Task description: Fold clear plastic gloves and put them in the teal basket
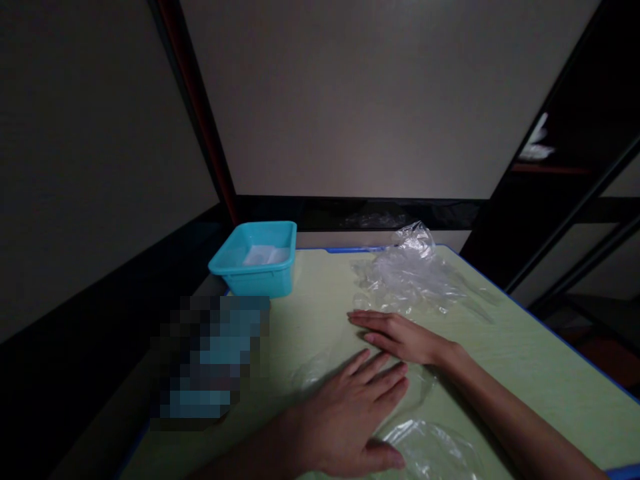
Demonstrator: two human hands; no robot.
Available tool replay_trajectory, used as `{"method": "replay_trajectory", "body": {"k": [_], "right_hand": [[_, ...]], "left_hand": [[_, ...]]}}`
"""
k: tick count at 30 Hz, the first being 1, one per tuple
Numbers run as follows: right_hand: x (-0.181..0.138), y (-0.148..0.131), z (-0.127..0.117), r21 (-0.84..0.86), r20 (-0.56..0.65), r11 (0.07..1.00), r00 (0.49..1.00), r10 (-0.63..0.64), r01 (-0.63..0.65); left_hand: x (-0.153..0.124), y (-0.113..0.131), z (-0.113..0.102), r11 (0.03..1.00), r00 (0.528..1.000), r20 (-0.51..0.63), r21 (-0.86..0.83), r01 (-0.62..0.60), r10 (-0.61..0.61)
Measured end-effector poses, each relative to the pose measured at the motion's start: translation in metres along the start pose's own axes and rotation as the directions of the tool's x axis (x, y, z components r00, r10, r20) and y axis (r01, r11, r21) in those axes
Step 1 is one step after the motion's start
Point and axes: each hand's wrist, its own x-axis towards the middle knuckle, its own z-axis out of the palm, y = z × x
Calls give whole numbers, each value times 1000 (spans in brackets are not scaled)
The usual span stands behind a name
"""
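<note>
My left hand (357,413) lies palm down on a sheet of thin clear plastic (425,447) on the table, with its fingers spread. Just beyond it, my right hand (400,337) rests flat, fingers stretched out to the left, on or beside the far part of the same plastic. Neither hand grips anything that I can see. The plastic is partly hidden under both hands, and whether it is a bag or a glove I cannot tell. Behind my right hand sits a crumpled heap of similar clear plastic (415,270).
The pale green table (310,320) has a blue edge. A turquoise plastic basin (257,280) with something white inside stands at its back left corner. A blurred-out object (215,360) lies on the left side. Panels (360,100) rise behind, with a dark shelf on the right.
</note>
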Motion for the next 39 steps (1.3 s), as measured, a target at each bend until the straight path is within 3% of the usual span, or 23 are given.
{"method": "replay_trajectory", "body": {"k": [8,18,22,27,32,39], "right_hand": [[-1,30,2,-221,46,969,991,125,-112],[1,34,4,-326,55,922,969,240,-210],[0,33,5,-324,37,922,971,235,-211],[0,32,6,-310,9,926,973,229,-215],[1,32,7,-310,-7,923,971,239,-229],[2,32,7,-341,-2,909,967,256,-242]], "left_hand": [[0,-1,-2,1000,999,44,-29,-6,8],[-4,-1,-8,997,997,79,-78,-7,13],[-5,-4,-7,979,991,9,-158,132,-132],[1,-13,11,901,888,-159,-22,434,-432],[2,-17,20,868,875,-189,149,474,-445],[-15,-19,22,854,867,-225,185,486,-445]]}}
